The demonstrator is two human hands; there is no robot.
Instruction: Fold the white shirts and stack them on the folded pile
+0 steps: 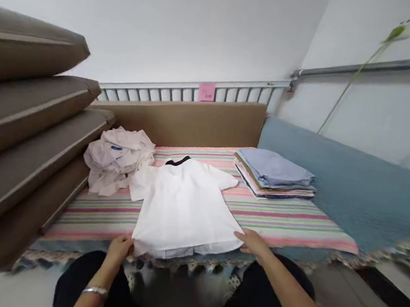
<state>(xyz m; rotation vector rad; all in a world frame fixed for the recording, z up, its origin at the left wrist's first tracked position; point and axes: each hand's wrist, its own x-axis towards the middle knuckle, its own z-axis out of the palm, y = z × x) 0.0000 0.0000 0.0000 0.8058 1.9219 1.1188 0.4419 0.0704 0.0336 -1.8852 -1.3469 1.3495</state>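
Note:
A white short-sleeved shirt with a black collar lies spread flat on the striped cloth, its collar away from me and its hem at the near edge. My left hand pinches the bottom left corner of the hem. At the bottom right corner, my right hand holds the hem between thumb and fingers. A crumpled heap of pale pinkish clothes lies left of the shirt, touching or just behind its left sleeve. To the right sits a stack of folded clothes, light blue on top.
Brown cushions are piled high at the left. A brown backrest board stands behind the cloth, before a white radiator bearing a pink note. A blue cover drapes the right side.

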